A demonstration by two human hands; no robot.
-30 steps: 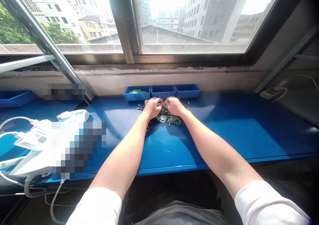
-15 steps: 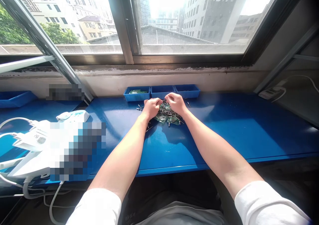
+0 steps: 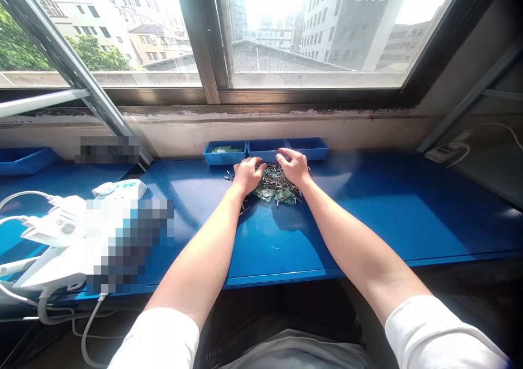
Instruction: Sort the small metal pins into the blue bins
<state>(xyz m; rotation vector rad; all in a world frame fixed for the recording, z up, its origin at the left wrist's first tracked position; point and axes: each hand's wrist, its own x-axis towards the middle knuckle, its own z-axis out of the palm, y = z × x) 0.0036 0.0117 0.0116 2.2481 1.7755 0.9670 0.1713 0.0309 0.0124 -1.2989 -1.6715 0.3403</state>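
Note:
A pile of small dark metal pieces and green packets (image 3: 274, 182) lies on the blue table (image 3: 278, 249). My left hand (image 3: 248, 175) rests at the pile's left side, fingers apart, with nothing visible in it. At the upper right of the pile is my right hand (image 3: 295, 166), its thumb and fingers parted and nothing seen between them. Just behind the hands stand three joined blue bins: the left bin (image 3: 224, 158) holds green packets, the middle bin (image 3: 265, 155) is partly hidden by my hands, and the right bin (image 3: 312, 153) holds a few dark bits.
White power strips and plugs (image 3: 57, 224) with cables lie on the left, beside a blurred-out object. Another blue tray (image 3: 28, 163) sits at the far left. A metal shelf post (image 3: 110, 115) rises at the left back. A white adapter (image 3: 443, 152) is at the right back.
Both hands have opened from a pinch. My right hand has shifted slightly right, and the gap between the hands is wider over the pile.

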